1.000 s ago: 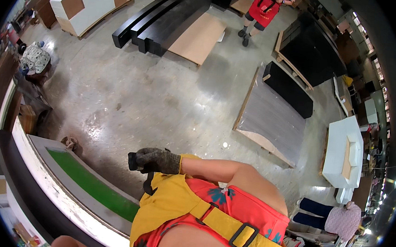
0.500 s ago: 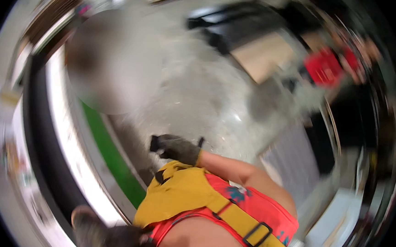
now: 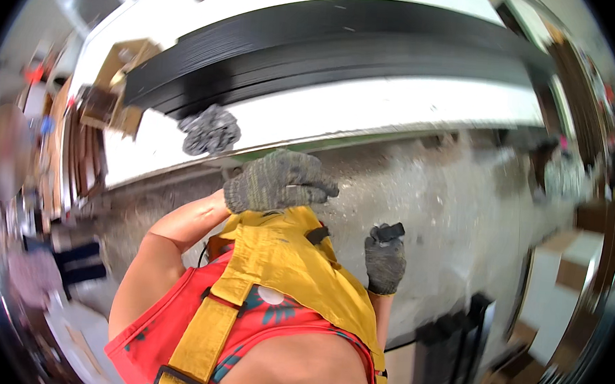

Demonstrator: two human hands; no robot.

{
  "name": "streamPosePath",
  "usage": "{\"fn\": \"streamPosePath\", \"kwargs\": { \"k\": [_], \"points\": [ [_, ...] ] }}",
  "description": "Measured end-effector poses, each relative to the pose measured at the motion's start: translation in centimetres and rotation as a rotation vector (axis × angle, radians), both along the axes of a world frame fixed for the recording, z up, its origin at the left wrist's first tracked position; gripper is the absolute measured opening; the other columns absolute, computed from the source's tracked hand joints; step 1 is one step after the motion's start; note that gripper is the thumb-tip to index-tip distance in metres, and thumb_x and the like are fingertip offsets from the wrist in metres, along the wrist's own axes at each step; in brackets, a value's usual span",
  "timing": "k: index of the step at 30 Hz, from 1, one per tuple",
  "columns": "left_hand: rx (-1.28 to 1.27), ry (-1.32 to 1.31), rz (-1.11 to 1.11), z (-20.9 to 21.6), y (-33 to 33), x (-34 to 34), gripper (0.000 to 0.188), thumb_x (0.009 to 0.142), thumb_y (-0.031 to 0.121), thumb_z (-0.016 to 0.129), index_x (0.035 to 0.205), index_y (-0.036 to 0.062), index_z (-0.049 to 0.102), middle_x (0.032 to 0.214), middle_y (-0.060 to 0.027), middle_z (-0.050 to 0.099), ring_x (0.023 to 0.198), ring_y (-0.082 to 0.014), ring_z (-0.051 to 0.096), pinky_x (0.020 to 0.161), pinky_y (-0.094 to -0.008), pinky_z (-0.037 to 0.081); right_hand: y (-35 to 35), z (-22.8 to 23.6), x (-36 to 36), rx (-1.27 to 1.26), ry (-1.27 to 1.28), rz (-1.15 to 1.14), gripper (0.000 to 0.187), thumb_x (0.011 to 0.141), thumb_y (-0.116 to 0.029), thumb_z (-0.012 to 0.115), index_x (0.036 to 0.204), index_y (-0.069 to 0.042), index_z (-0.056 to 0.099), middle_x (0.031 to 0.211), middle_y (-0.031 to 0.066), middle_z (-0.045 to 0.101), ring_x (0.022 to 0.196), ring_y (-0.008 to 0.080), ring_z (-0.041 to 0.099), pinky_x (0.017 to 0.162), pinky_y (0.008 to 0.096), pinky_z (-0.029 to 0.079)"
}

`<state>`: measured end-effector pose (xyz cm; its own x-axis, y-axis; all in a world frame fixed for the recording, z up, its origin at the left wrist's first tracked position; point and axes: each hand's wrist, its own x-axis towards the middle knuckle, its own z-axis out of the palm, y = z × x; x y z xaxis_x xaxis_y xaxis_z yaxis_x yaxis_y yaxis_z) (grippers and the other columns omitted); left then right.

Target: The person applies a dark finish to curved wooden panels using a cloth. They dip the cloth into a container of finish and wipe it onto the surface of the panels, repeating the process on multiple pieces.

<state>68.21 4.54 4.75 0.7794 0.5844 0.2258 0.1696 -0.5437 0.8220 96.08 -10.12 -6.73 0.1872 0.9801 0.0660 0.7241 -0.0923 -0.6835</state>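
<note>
My left hand [image 3: 280,181], in a grey knitted glove, hangs in front of the yellow apron [image 3: 296,252], close to the table's near edge. Its fingers are bent and pressed together; whether anything is between them is hidden. Lower and to the right, my right hand [image 3: 386,265] wears the same kind of glove and is closed on a small black block-shaped piece [image 3: 390,232]. Nearest to the left hand on the white table [image 3: 392,101] lies a crumpled grey rag [image 3: 212,130]. Behind the rag is a stack of long black boards [image 3: 346,45].
An open cardboard box [image 3: 119,79] stands at the table's left end. Flat cardboard sheets [image 3: 82,151] lean beside it. Black pieces [image 3: 454,341] lie on the floor at lower right, near a white panel [image 3: 564,295]. A person in pink [image 3: 34,273] is at far left.
My view has swung round, so the table now lies across in front of me instead of along the left. Both gloved hands now show clearly; the black piece appears in a glove in both frames.
</note>
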Motion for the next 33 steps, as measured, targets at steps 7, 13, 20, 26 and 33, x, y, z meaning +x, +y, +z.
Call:
{"fn": "streamPosePath", "kwargs": {
  "k": [7, 13, 20, 26, 33],
  "points": [
    [-0.214, -0.074, 0.468, -3.1, 2.2, -6.2, 0.024, 0.087, 0.025, 0.065, 0.105, 0.0106, 0.071, 0.102, -0.0080, 0.068, 0.096, -0.0252, 0.064, 0.085, -0.0361, 0.051, 13.2, 0.1, -2.0, -0.261, 1.799, 0.145, 0.032, 0.090, -0.022, 0.062, 0.118, -0.010, 0.052, 0.099, 0.0051, 0.054, 0.088, 0.0211, 0.049, 0.081, 0.0359, 0.042],
    [-0.231, -0.097, 0.893, -3.7, 3.1, -10.5, 0.023, 0.087, 0.016, 0.064, 0.107, 0.0068, 0.070, 0.107, -0.0073, 0.068, 0.100, -0.0215, 0.062, 0.090, -0.0336, 0.049, 23.4, 7.7, -9.9, -0.299, 1.686, 0.478, 0.030, 0.089, -0.027, 0.062, 0.106, -0.006, 0.050, 0.087, 0.0035, 0.046, 0.076, 0.0169, 0.043, 0.070, 0.0306, 0.039],
    [-0.088, -0.079, 1.428, -16.7, 1.0, -15.3, 0.039, 0.086, 0.031, 0.065, 0.118, 0.0095, 0.062, 0.119, -0.0129, 0.059, 0.113, -0.0294, 0.054, 0.096, -0.0406, 0.044, 30.8, 11.6, -11.4, -0.374, 1.302, 0.629, 0.052, 0.080, -0.032, 0.074, 0.114, -0.001, 0.050, 0.086, 0.0046, 0.055, 0.076, 0.0149, 0.053, 0.063, 0.0271, 0.047],
    [-0.246, 0.494, 1.738, -12.7, 2.5, -13.5, 0.068, 0.076, 0.045, 0.066, 0.136, 0.0156, 0.052, 0.138, -0.0149, 0.047, 0.134, -0.0366, 0.034, 0.112, -0.0459, 0.026, 41.5, 13.2, -8.7, -0.643, 1.223, 1.000, 0.061, 0.087, -0.025, 0.067, 0.140, -0.006, 0.043, 0.126, 0.0089, 0.057, 0.110, 0.0240, 0.058, 0.095, 0.0393, 0.048],
    [-0.260, 0.589, 1.969, -17.1, 4.9, -11.0, 0.076, 0.076, 0.043, 0.068, 0.142, 0.0143, 0.044, 0.145, -0.0126, 0.040, 0.141, -0.0371, 0.024, 0.117, -0.0516, 0.012, 47.6, 11.6, -14.0, -1.141, 1.291, 0.906, 0.032, 0.092, -0.030, 0.059, 0.117, -0.010, 0.054, 0.086, 0.0030, 0.051, 0.074, 0.0179, 0.045, 0.070, 0.0342, 0.042]
  ]
}}
